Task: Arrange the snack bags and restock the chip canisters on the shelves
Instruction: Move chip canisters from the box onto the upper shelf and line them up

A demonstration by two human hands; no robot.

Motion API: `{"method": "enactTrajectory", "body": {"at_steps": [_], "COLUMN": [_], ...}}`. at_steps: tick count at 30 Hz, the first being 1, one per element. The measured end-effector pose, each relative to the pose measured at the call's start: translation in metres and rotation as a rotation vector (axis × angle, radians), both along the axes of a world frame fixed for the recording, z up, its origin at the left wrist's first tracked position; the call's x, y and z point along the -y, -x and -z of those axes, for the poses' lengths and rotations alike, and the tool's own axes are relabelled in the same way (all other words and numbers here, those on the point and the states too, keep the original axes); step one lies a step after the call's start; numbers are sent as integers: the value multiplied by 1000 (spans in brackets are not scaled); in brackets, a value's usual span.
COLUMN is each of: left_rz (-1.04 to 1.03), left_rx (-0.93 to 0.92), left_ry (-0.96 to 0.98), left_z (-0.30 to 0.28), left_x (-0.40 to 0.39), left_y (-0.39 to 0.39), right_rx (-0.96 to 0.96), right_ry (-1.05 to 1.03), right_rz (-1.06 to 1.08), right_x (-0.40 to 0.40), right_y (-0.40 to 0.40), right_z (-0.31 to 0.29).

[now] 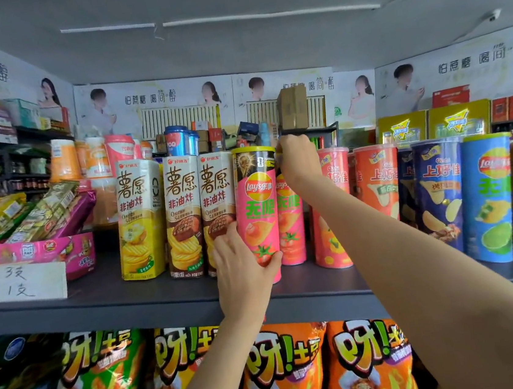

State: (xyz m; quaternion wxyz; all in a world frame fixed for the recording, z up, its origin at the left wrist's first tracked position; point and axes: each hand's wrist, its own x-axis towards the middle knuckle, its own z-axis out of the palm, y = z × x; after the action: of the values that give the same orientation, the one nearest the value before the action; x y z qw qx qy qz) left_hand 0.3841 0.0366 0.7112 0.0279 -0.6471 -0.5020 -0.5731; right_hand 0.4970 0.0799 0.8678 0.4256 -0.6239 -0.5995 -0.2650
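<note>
A pink Lay's tomato canister (258,207) stands at the front of the grey shelf (164,296). My left hand (241,271) grips its lower part, thumb on the front. A second pink Lay's canister (290,225) stands just behind it to the right. My right hand (296,157) grips the top of that second canister. Three tall potato-chip boxes (184,215) stand directly left of the front canister. Red, dark blue and blue canisters (439,196) line the shelf to the right. Orange and green snack bags (288,370) hang on the level below.
A pink display box (31,252) of snack sticks sits at the left with a handwritten price card (19,282) in front. Cups and small boxes crowd the back of the shelf. Yellow tins (429,123) stand at the back right.
</note>
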Motion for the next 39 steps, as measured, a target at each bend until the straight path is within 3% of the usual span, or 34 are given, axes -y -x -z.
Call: {"method": "enactTrajectory", "body": {"at_steps": [9,13,17,20,24,26,31,39], "left_rz": [10,44,40,24,-17,-13,26,45], "left_rx": [17,20,-52,-114,-166,-161,-194,-207], "left_ry": [18,28,55,94,137,153,189,193], "left_z": [0,-1,-6,-12,-15,-15,-19,-18], "left_x": [-1,2,5,5,5,6,3,-3], "left_y": [1,3,-2,-13,-24,-25,-22,-26], "right_rx": [44,-142,-411,-415,-454,-436,-356,-382], "right_ry": [49,117,-84,-82,299,377,389,404], "right_rz": [-192,-387,-485,-435,-439,-415,-293,-272], "right_x": [7,20,53,74,81,76,59,54], "right_y": [1,-13,-22,-24,-19,-16,-11,-11], "right_z": [-9,-7,7,41,85,98,116,120]}}
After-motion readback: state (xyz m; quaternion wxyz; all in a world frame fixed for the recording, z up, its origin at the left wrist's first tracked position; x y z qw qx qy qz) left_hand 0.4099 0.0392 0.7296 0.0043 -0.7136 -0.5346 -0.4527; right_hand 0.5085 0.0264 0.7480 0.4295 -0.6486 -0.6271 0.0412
